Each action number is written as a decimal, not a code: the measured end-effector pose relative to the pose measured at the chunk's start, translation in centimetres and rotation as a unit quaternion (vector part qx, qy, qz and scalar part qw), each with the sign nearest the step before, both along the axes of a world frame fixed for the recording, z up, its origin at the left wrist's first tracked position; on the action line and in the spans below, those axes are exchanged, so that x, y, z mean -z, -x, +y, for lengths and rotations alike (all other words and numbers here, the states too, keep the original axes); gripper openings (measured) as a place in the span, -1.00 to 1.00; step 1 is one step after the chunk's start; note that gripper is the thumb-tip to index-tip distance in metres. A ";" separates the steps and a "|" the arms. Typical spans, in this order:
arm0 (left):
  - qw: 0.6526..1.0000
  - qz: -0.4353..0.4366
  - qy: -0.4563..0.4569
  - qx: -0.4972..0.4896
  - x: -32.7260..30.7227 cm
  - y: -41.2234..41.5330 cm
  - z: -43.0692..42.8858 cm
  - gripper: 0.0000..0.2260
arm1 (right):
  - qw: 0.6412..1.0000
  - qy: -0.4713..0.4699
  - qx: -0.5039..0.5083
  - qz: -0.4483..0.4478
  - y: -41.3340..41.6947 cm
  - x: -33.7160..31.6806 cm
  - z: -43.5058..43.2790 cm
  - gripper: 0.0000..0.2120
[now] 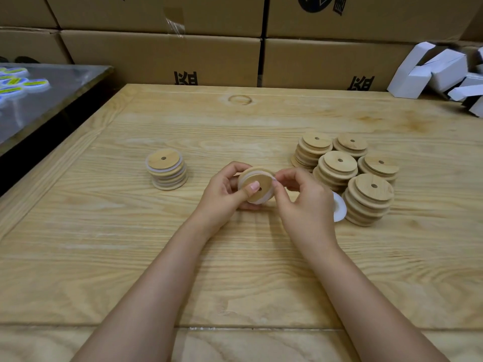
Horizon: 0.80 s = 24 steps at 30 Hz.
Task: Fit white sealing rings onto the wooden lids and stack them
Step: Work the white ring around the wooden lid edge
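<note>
The left hand (224,189) gripped a round, pale wooden lid with a small centre hole (262,182), tilted on edge above the light wooden table (183,257). Its thumb (251,188) pressed flat on the lid's face just beside the hole, and the other fingers curled behind the disc. A thin white sealing ring (248,175) ran around the lid's rim, showing above the thumb and again below it.

The right hand (303,199) met the lid from the opposite side, its fingertips (274,180) pinching the ring at the lid's edge while the remaining fingers stayed loosely bent.

Out beyond the left hand's knuckles, well apart from them, stood a short stack of wooden lids with white rings between the layers (167,169). Past the back of the right hand stood a cluster of five stacks of bare wooden lids (366,199). Between that cluster and the right hand's knuckles lay a flat pile of white rings (339,209), partly hidden by the hand.

Far beyond both sets of fingertips, brown cardboard boxes (156,56) lined the table's back edge, with small white folded cartons (439,71) towards the right.
</note>
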<state>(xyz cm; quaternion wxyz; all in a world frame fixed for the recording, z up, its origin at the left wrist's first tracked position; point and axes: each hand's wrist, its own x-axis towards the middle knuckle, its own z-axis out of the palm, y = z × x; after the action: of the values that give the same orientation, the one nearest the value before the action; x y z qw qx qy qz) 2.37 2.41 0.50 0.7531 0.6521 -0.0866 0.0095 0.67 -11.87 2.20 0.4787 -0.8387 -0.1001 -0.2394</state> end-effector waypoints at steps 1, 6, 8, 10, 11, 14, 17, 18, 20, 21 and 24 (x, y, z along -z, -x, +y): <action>1.000 -0.007 -0.008 -0.004 0.1 -0.1 0.0 -0.85 | 1.000 -0.002 0.003 -0.006 0.0 0.0 0.0 -0.95; 0.997 -0.049 -0.043 -0.040 0.4 -0.5 -0.1 -0.77 | 0.997 -0.063 -0.001 0.038 -0.3 0.1 0.1 -0.77; 0.998 -0.042 -0.024 -0.042 0.6 -0.5 0.0 -0.79 | 0.994 -0.091 -0.006 0.057 -0.4 0.1 0.1 -0.72; 0.999 -0.019 0.023 -0.031 0.7 -0.5 0.0 -0.81 | 0.993 -0.097 -0.013 0.067 -0.6 0.0 -0.1 -0.72; 0.999 -0.009 0.048 -0.023 0.7 -0.4 0.0 -0.80 | 0.993 -0.093 -0.016 0.070 -0.7 -0.1 -0.2 -0.73; 0.998 0.001 0.066 -0.014 0.7 -0.4 0.1 -0.81 | 0.994 -0.062 -0.030 0.079 -1.0 -0.2 -0.5 -0.74; 0.999 0.000 0.047 -0.015 0.7 -0.5 0.2 -0.82 | 0.993 -0.035 -0.052 0.097 -1.1 -0.1 -0.7 -0.75; 0.999 -0.001 0.044 -0.013 0.6 -0.4 0.2 -0.82 | 0.993 -0.035 -0.056 0.099 -1.1 -0.1 -0.8 -0.76; 0.999 -0.007 0.029 -0.015 0.5 -0.3 0.2 -0.83 | 0.993 -0.047 -0.058 0.094 -1.1 -0.1 -0.9 -0.77; 1.000 -0.015 0.010 -0.020 0.4 -0.3 0.2 -0.83 | 0.993 -0.052 -0.057 0.091 -1.0 -0.2 -0.9 -0.77; 0.999 -0.034 -0.036 -0.022 0.2 0.0 0.1 -0.81 | 0.993 -0.055 -0.059 0.082 -0.9 -0.3 -0.9 -0.79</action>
<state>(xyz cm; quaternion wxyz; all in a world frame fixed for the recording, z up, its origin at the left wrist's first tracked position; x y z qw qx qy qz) 2.40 2.47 0.32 0.7253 0.6799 -0.0981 0.0445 1.55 -12.80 2.45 0.5441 -0.8204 -0.0963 -0.1469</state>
